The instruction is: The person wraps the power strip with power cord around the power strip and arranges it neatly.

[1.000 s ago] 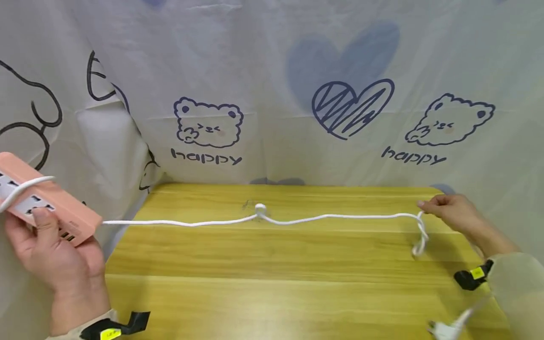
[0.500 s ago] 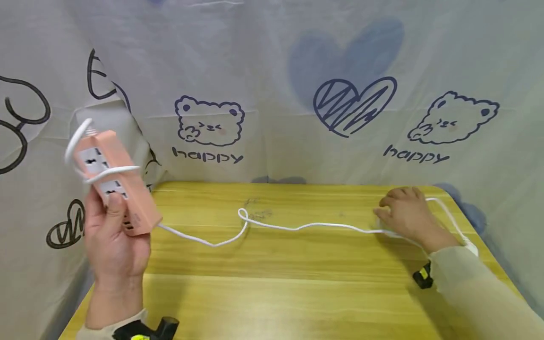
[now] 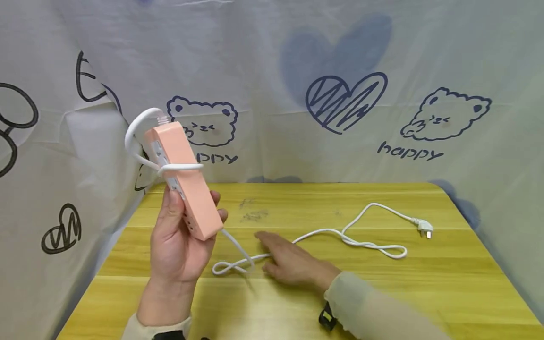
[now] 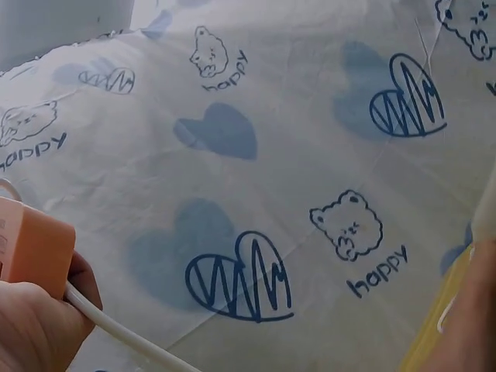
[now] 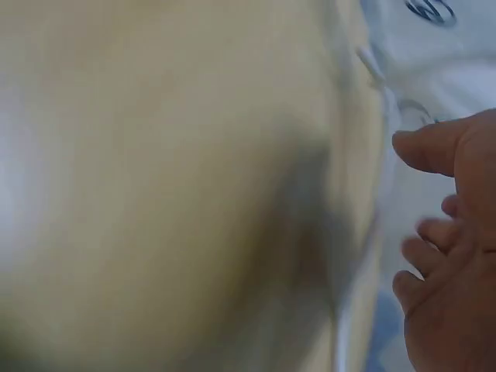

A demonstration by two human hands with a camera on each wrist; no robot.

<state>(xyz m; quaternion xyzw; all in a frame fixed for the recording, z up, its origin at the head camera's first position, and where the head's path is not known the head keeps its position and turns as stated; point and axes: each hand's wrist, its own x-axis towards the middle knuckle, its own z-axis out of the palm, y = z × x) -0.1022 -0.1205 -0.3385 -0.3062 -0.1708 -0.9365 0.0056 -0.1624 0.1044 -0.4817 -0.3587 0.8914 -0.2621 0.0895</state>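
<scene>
- While the left hand [image 3: 180,257] grips the power strip [image 3: 193,193], the right hand [image 3: 293,261] is loosely extended.
- Pulling the looped power cord [image 3: 324,230] could knot it.

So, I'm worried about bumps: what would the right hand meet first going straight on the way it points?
The right hand points toward the left hand gripping the pink power strip, probably meeting the latter hand's fingertips first; depth is unclear, so it might pass underneath.

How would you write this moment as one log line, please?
left hand: holds power strip | right hand: over cable, contact unclear | cable: looped round power strip | plug: on table
</scene>
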